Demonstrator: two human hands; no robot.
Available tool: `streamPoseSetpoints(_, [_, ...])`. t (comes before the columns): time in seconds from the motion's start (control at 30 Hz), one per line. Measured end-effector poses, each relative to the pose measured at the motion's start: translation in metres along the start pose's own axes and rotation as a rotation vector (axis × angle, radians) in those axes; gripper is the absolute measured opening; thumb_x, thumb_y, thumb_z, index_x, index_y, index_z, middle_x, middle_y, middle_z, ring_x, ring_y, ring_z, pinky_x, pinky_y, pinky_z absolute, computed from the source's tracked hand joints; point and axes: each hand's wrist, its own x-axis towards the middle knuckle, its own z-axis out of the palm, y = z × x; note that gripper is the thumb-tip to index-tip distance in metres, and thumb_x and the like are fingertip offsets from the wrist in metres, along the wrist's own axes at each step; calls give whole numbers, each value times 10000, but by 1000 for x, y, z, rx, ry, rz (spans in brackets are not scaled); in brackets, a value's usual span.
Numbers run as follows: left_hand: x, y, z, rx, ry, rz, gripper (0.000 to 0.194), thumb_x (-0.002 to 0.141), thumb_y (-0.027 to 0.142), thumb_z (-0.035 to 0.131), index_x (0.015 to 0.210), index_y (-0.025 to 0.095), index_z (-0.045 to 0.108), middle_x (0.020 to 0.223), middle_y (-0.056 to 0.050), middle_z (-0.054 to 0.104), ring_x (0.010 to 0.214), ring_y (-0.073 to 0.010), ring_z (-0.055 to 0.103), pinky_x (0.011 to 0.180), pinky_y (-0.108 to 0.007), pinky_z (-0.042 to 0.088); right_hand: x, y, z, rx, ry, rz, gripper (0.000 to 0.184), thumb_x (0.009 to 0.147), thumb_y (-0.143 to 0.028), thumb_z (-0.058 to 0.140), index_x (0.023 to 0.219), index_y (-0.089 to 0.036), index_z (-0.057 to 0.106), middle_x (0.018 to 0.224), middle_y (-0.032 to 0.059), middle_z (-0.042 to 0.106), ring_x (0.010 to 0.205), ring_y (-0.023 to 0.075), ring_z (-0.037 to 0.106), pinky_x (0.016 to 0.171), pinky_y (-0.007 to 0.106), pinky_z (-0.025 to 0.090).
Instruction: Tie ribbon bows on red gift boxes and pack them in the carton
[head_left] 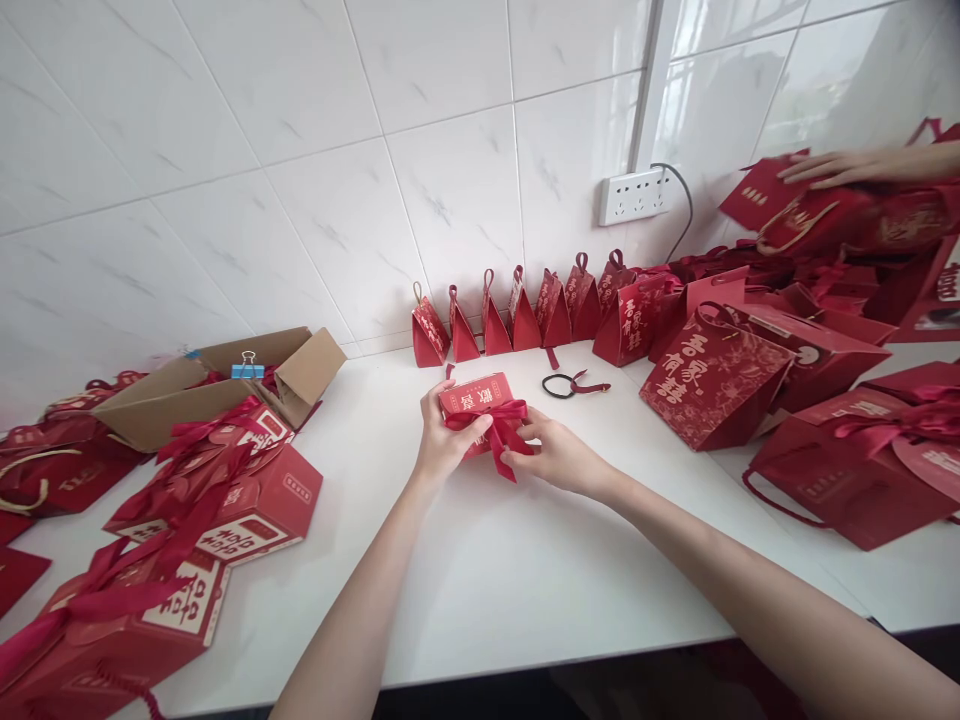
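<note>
Over the white table I see a small red gift box [472, 393] with gold lettering, held between my two hands. Around it runs a shiny red ribbon [504, 462], with a bow on its right part and a tail hanging down. My left hand [448, 430] grips the box from the left, its thumb pressing near the bow. My right hand [551, 452] pinches the ribbon at the bow's right side with bent fingers. Just behind and to the right lie a black hair tie [556, 386] and a dark red cord loop [589, 386] on the table.
Several triangular red gift boxes [496, 322] line the tiled wall. Larger red boxes [720, 385] crowd the right, where another person's hand [840, 165] rests on red bags. At left are ribboned boxes [274, 500] and an open cardboard box [300, 385]. A power strip [636, 197] hangs on the wall.
</note>
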Motion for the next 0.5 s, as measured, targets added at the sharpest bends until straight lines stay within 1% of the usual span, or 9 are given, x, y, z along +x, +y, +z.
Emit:
streamPoseSetpoints(0.1, [0,2,5,34,67,-35,651,612,371,763,1159,241,433,1278,-91,393,1189,-240,470,987,-379,423,-1,-3,5,-11,29,80,121,728,-217,547,626,-174,596,1051,51,564,759,141,567,669,267,463])
streamPoseSetpoints(0.17, [-1,5,8,71,110,-45,617,616,356,762,1129,236,441,1266,-88,392,1196,-233,458,997,-376,411,-2,-6,8,-6,36,109,121,716,-203,527,601,-177,555,985,32,569,706,123,550,631,255,446])
streamPoseSetpoints(0.23, [-2,9,10,92,138,-60,596,621,346,758,1114,233,442,1254,-86,393,1190,-224,459,990,-370,416,-2,-7,8,19,28,102,86,707,-191,514,626,-184,543,923,16,577,712,124,548,655,257,444])
streamPoseSetpoints(0.3, [-3,12,11,91,149,-84,589,629,352,752,1113,233,437,1246,-86,401,1165,-220,479,963,-366,436,-2,-8,7,55,9,98,47,707,-190,509,716,-195,555,829,-2,584,724,134,551,673,264,444])
streamPoseSetpoints(0.4, [-3,12,11,82,147,-110,593,637,368,747,1120,241,429,1239,-84,417,1122,-218,508,911,-363,468,-2,-7,3,93,-37,111,145,717,-196,512,859,-205,541,723,-32,585,702,141,548,656,268,440])
streamPoseSetpoints(0.5, [-3,11,10,79,152,-112,590,636,371,749,1116,243,431,1236,-82,428,1108,-215,517,896,-359,476,-1,-6,-1,120,-87,105,198,713,-192,530,910,-206,517,688,-50,590,696,138,552,666,269,441])
